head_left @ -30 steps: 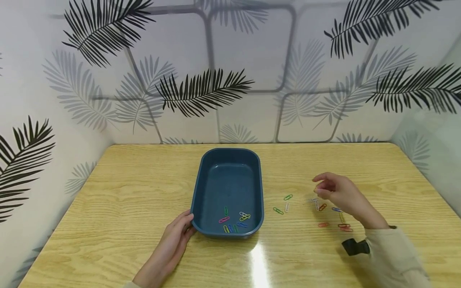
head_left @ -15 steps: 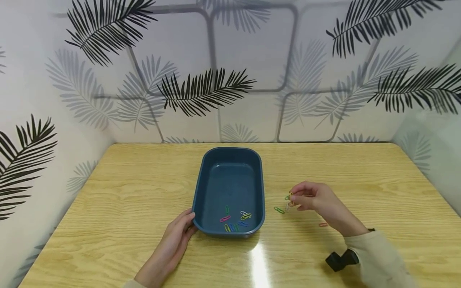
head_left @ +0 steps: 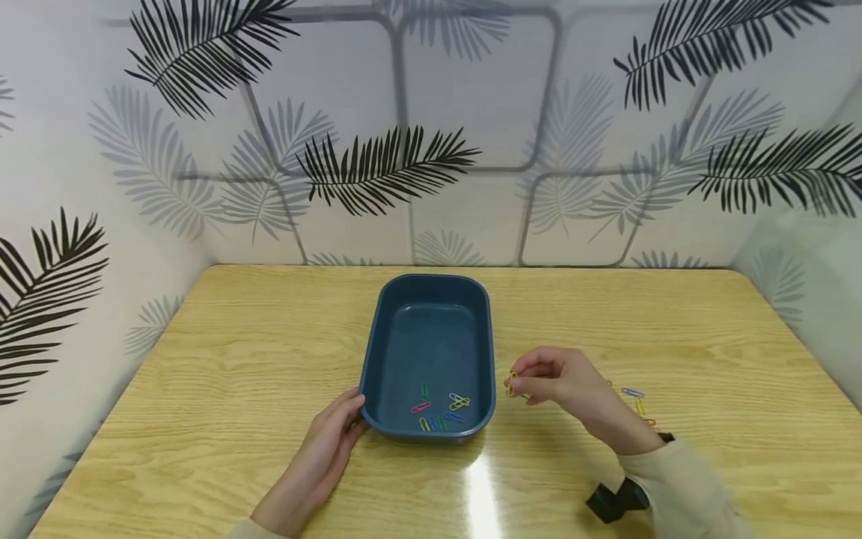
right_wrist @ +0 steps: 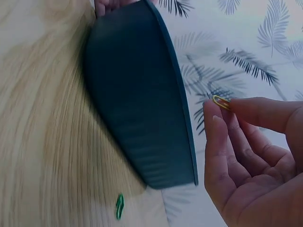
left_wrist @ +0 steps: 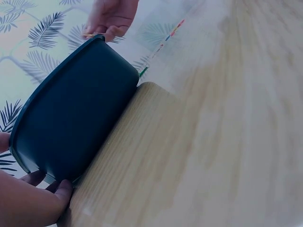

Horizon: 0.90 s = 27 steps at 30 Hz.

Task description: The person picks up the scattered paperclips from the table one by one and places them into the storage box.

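In the head view my right hand (head_left: pixel 562 385) pinches a yellow paper clip (head_left: pixel 512 383) between thumb and fingertips, just right of a dark blue plastic tray (head_left: pixel 490 352). The same clip (right_wrist: pixel 221 102) shows clearly in the right wrist view, held above the table beside the tray wall (right_wrist: pixel 137 94). My left hand (head_left: pixel 330 442) grips the tray's near left corner, thumb at the rim. Inside the tray, toward its near end, lie several coloured paper clips, among them a pink one (head_left: pixel 420 407) and a dark green one (head_left: pixel 424 391).
On the wooden table (head_left: pixel 256 352), loose paper clips lie to the right, including a blue one (head_left: pixel 632 392) and a yellow one (head_left: pixel 640 406); my right hand and forearm hide others. A green clip (right_wrist: pixel 120 206) lies near the tray. A leaf-patterned wall (head_left: pixel 471 217) stands behind.
My right hand has moved left from the loose clips on the right to the tray's right side, carrying the yellow paper clip. The left hand stays at the tray's corner.
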### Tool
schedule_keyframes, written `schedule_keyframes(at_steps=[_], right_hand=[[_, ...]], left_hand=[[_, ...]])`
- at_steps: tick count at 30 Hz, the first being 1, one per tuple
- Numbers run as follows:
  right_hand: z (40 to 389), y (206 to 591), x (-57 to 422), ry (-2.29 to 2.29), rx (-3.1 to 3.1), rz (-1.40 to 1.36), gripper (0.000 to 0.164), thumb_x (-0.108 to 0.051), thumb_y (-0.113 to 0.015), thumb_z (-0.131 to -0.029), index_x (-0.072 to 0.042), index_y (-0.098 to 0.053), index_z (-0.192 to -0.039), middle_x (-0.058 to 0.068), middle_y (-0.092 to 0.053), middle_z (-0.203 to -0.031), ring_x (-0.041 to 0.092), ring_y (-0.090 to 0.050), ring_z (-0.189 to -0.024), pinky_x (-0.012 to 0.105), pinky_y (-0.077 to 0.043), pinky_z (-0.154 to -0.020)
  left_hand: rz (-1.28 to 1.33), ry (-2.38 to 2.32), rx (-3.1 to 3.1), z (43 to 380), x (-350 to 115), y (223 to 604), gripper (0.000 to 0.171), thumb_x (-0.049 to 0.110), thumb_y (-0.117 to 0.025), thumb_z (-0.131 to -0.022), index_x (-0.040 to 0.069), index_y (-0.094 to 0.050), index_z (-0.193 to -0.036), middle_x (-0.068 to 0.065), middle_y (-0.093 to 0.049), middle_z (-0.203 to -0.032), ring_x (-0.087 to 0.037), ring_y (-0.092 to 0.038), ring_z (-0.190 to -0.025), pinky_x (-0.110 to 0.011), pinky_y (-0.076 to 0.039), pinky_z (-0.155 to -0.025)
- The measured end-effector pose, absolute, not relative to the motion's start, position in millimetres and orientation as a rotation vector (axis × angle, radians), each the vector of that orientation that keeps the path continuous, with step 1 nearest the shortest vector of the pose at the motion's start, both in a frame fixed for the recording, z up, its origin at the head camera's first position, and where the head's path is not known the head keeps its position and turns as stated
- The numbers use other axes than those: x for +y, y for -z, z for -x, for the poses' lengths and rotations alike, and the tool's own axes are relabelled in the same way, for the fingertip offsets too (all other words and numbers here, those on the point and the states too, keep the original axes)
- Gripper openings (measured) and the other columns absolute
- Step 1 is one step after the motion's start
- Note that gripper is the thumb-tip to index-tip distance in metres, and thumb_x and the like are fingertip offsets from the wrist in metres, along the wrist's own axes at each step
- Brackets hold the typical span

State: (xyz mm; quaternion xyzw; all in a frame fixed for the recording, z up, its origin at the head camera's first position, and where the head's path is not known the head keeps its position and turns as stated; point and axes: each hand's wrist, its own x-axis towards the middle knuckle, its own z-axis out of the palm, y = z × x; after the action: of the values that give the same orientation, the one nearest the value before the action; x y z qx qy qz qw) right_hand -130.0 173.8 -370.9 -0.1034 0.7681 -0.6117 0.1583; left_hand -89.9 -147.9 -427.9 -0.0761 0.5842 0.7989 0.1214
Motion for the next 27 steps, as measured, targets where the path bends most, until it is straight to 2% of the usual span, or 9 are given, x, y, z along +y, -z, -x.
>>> schedule_keyframes(at_steps=[9,15,27], right_hand=[[125,365,148,1.753,2.195,0.321,0.024,-0.01,-0.072,-0.087,0.008,-0.064,-0.101,0.01,-0.07,-0.086,0.029,-0.067,-0.083,0.041,-0.057,-0.072],[127,365,139,1.771,2.2,0.356,0.022,-0.008,-0.07,-0.088,0.008,-0.064,-0.102,0.011,-0.071,-0.087,0.03,-0.067,-0.083,0.038,-0.056,-0.07],[129,365,137,1.767,2.218,0.355,0.021,-0.008,-0.068,-0.089,0.007,-0.065,-0.103,0.011,-0.07,-0.096,0.022,-0.067,-0.085,0.037,-0.056,-0.071]], left_hand=[[0.217,-2.324,1.708,90,-150,427,0.048,0.018,-0.045,-0.102,-0.012,-0.037,-0.139,-0.022,-0.04,-0.139,-0.019,-0.045,-0.121,-0.028,-0.039,-0.103],[0.209,-2.318,1.7,90,-149,428,0.049,0.019,-0.045,-0.102,-0.012,-0.036,-0.139,-0.022,-0.039,-0.14,-0.02,-0.044,-0.123,-0.028,-0.038,-0.103],[0.204,-2.307,1.707,90,-148,428,0.049,0.018,-0.043,-0.102,-0.012,-0.035,-0.14,-0.024,-0.037,-0.143,-0.024,-0.039,-0.128,-0.03,-0.036,-0.106]])
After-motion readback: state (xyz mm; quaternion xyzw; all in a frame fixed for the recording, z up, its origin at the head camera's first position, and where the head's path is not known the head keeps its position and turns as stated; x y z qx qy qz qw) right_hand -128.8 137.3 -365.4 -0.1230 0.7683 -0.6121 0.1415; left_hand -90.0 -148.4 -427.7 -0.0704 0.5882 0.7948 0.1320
